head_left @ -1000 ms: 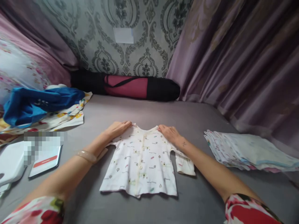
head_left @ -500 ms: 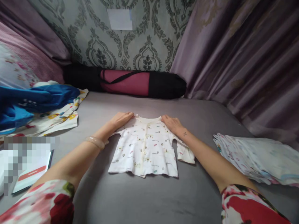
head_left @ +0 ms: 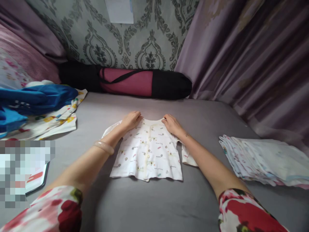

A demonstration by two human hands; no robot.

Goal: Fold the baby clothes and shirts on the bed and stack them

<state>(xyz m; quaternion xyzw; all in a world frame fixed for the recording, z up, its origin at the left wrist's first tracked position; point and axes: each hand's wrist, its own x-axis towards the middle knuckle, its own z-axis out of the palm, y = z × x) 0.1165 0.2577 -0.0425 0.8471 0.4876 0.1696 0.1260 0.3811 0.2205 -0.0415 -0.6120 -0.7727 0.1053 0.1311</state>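
**Small shirt spread flat, a hand on each shoulder**

A small white printed shirt (head_left: 147,151) lies face up in the middle of the grey bed sheet (head_left: 154,206), collar away from the person and hem toward them, its button line running down the centre. The left hand (head_left: 131,120) rests on the shirt's left shoulder by the collar, fingers curled down onto the cloth; whether it pinches the fabric or only presses on it cannot be told. The right hand (head_left: 171,123) lies on the other shoulder in the same way, fingers bent at the collar edge. A pale bangle (head_left: 104,147) sits on the left wrist.

To the right, well apart from the shirt, a stack of folded cloths (head_left: 263,159) lies on the sheet. To the left are a blue garment (head_left: 36,100) on a patterned cloth (head_left: 55,120). At the far edge, against the patterned wall, lies a black and pink roll bag (head_left: 135,82).
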